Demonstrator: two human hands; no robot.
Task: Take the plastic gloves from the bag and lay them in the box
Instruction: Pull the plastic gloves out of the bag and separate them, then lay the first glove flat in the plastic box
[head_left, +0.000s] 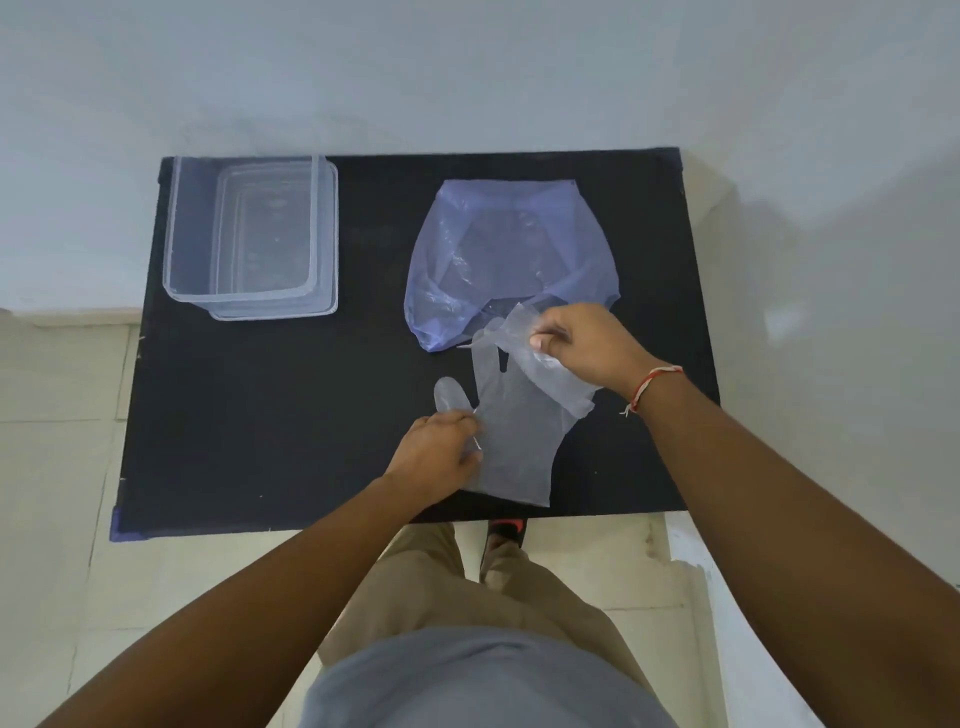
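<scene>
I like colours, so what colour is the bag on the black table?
The bag is see-through pale purple-blue, shown best in the head view.

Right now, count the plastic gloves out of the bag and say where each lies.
2. One glove lies flat on the black mat, under the left hand. The second glove is pinched in the right hand, draped over the first. More may be hidden in the bag.

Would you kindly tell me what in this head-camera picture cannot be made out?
- Whether more gloves remain in the purple bag: head view, crinkled translucent film obscures its contents.
- How many clear gloves are held: translucent layers overlap; the right hand covers one end, the left hand one edge.
- Whether anything lies in the clear box: reflections blur its floor.
</scene>
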